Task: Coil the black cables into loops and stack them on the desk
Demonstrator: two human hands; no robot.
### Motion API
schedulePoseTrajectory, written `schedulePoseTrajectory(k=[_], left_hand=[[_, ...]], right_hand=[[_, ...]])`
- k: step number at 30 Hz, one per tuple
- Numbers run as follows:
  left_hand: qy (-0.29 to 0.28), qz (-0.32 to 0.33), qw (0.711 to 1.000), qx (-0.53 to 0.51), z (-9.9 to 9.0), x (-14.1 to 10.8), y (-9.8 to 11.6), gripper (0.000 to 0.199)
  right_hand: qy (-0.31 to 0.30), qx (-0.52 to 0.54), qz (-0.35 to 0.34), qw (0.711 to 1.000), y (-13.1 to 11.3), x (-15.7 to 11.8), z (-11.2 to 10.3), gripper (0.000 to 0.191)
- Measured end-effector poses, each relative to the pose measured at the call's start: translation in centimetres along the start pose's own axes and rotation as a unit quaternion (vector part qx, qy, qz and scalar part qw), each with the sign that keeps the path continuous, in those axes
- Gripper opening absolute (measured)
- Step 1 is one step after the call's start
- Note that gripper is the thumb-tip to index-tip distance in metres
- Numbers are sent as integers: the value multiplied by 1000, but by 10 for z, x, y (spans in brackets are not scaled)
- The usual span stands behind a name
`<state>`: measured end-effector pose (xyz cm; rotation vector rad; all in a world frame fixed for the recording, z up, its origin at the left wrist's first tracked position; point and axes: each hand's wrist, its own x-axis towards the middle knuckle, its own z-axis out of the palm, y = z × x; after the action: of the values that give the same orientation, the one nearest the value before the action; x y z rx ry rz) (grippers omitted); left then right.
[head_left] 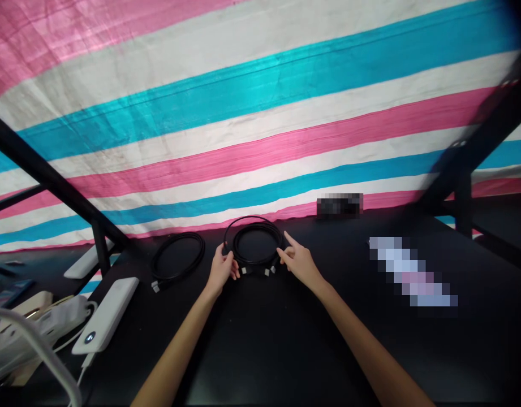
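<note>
A large striped sheet in pink, white and turquoise (260,79) fills the upper half of the view, behind a black tabletop (260,345). Thick black bars, one at the left (52,186) and one at the right (459,141), slant down to the tabletop on either side. A pale object (407,271), blurred out, lies on the right; a white power bank (110,316) with a round display lies on the left. Near the centre, toward the sheet, is a coil of black cable (258,246), lying between a person's bare hands; a second black coil (177,257) rests to its left. The left hand (223,265) seems to pinch the central coil's left edge between thumb and fingers. The right hand (297,261) has its forefinger stretched out and its thumb at the coil's right edge; whether it grips the cable cannot be told. Smallest are the plugs (266,272) at the coil's near side, between the hands. One loose loop stands outside the tighter ring, so good handling here would mean gathering it in gently, both sides level, without sharp bends or snagged plugs.
</note>
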<state>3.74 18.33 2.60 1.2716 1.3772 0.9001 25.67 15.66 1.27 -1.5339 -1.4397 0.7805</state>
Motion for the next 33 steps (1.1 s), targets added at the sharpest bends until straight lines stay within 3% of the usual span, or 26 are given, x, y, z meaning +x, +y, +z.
schedulePoseTrajectory(k=[3, 6, 10, 13, 16, 19, 24, 28, 31, 33], left_hand=[[5, 10, 999, 53, -1, -1, 1, 72], [53, 36, 989, 135, -13, -4, -2, 69], [171, 73, 945, 270, -49, -9, -10, 54], [231, 62, 906, 350, -76, -14, -19, 42], [236, 47, 889, 389, -94, -20, -27, 27], [210, 46, 896, 388, -101, -27, -29, 17], [200, 56, 930, 304, -94, -53, -19, 23], [202, 89, 956, 191, -73, -92, -4, 34], [155, 110, 974, 120, -51, -124, 8, 33], [92, 110, 989, 22, -38, -141, 12, 29]], right_hand=[[8, -18, -6, 1000, -1, -1, -2, 63], [29, -41, -2, 999, -4, -3, -4, 54], [59, -66, -1, 996, -10, -5, -7, 46], [69, -73, -8, 995, -12, -6, -8, 42], [71, -68, -22, 995, -11, -6, -8, 41], [74, -56, -35, 995, -9, -5, -7, 40], [73, -47, -55, 995, -13, -7, -9, 34], [36, 49, -85, 994, -30, -14, -5, 33], [-21, 132, -78, 988, -54, -28, 9, 35], [-85, 153, -76, 982, -73, -43, 22, 37]])
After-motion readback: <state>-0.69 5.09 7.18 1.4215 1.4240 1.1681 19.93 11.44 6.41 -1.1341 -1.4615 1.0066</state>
